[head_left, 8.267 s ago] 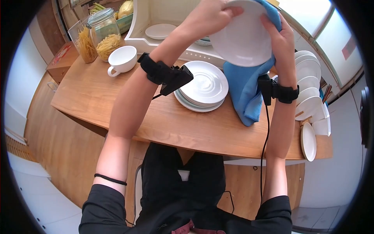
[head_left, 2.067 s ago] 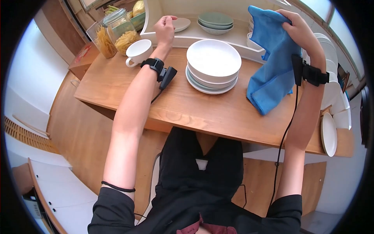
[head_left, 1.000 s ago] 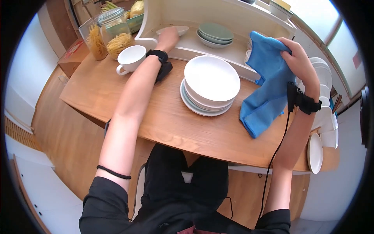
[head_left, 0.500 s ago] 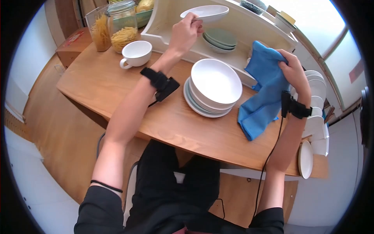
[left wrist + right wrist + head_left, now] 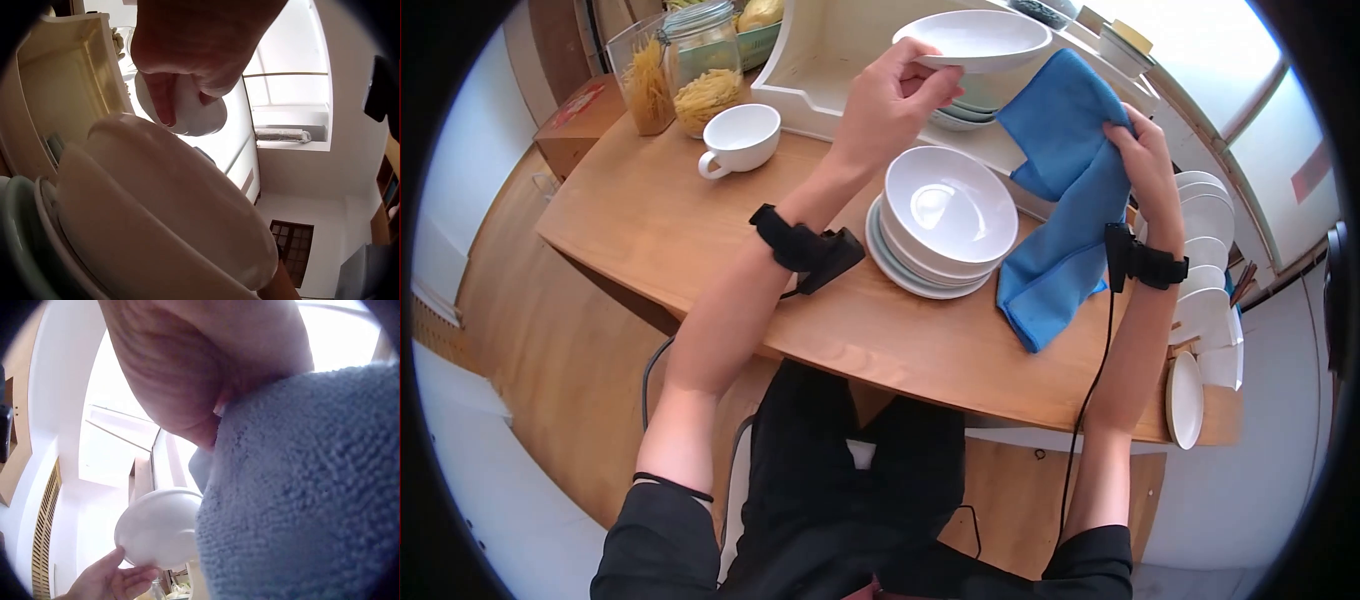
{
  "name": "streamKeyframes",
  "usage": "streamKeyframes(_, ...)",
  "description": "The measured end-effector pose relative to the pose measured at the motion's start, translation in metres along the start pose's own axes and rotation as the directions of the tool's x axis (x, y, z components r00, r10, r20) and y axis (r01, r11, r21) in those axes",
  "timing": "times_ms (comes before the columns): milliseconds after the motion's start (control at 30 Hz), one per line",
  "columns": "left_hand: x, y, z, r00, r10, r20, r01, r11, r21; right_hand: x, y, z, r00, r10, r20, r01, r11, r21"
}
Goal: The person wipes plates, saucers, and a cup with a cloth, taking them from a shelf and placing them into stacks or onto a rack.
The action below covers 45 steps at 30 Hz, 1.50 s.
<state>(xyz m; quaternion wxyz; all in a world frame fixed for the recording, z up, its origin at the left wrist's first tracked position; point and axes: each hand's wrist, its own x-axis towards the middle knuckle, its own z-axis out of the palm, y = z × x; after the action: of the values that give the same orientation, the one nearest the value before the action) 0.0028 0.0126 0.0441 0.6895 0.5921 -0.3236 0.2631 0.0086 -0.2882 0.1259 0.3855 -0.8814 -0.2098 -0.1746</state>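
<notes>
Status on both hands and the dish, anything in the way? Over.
Left hand pinching white dish by the rim, held in air. Right hand gripping blue cloth. Nothing seen between dish and cloth; stacked dishes on table below.

A dish (image 5: 990, 37) is held in the left hand (image 5: 892, 108), a cloth (image 5: 1065, 165) in the right hand (image 5: 1148, 165); stacked dishware (image 5: 950, 215) is set between, nearer the body (image 5: 800, 470). A cup (image 5: 745, 138) is placed left of both, racked plates (image 5: 1208, 218) to their right.

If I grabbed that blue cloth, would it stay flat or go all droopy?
The blue cloth would probably droop, since it hangs in folds below the right hand. It's likely soft and not slippery, as its surface looks fuzzy up close.
</notes>
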Motion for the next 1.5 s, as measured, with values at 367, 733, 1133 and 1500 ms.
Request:
streamKeyframes(367,-0.014,0.006,0.016,0.990,0.093,0.106,-0.103,0.990,0.095,0.009,0.005,0.025,0.983,0.185,0.014,-0.156,0.788,0.595)
streamKeyframes(733,-0.017,0.008,0.016,0.973,0.033,0.230,-0.090,0.966,0.243,0.005,-0.003,0.031,0.985,0.145,0.094,-0.165,0.625,0.763)
streamKeyframes(1133,-0.015,-0.002,0.007,0.985,-0.169,0.046,0.159,0.974,0.164,-0.012,-0.028,0.042,0.986,0.004,0.165,-0.081,0.885,0.458)
streamKeyframes(1500,-0.014,0.006,0.011,0.972,-0.226,0.059,0.216,0.965,0.150,-0.014,-0.036,0.045,0.992,0.042,0.123,-0.107,0.800,0.591)
